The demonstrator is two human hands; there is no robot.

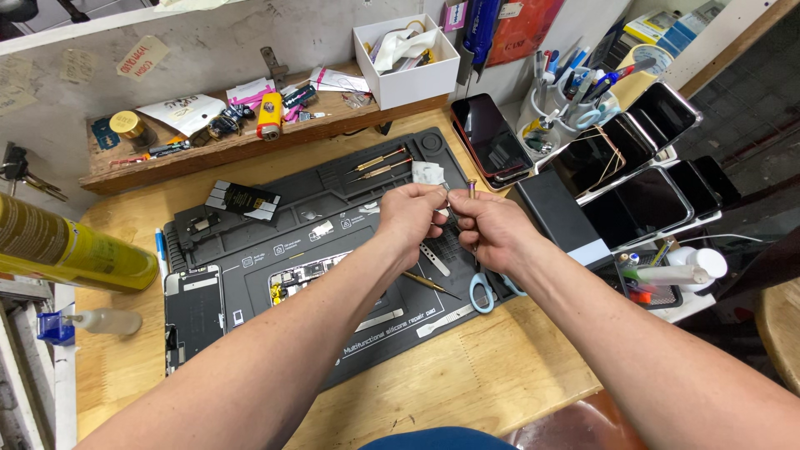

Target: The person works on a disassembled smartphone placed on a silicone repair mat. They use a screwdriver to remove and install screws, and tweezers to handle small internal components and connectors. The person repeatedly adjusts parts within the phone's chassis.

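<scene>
- Two bare hands meet above the middle of the dark grey silicone repair mat (333, 208), which covers most of the wooden surface (467, 375).
- The left hand (410, 210) has its fingers curled in, pinching something small at the fingertips; what it pinches is too small to tell.
- The right hand (490, 227) is closed around a slim screwdriver (472, 193), held upright so its coppery cap stands just above the knuckles.
- Both hands touch or nearly touch at the fingertips, raised clear of the mat.
- Below them on the mat lie a metal pry tool (434, 259), a thin brass-handled driver (429, 283) and a flat spudger (443, 321) near the front edge.
- Blue-handled scissors (482, 292) lie at the mat's right edge, partly under the right wrist.
- Two more brass-handled screwdrivers (379, 165) rest toward the mat's back edge, with a crumpled white wipe (427, 173) just beside them.
- An opened phone (193, 312) lies at the mat's left front corner, and a circuit board part (300, 279) sits in the mat's middle.
- Toward the right edge of the surface, several phones with dark screens (642, 196) lean in a rack.
- A yellow spray can (71, 250) lies at the left edge, and a white box (406, 60) sits on the shelf at the back.
</scene>
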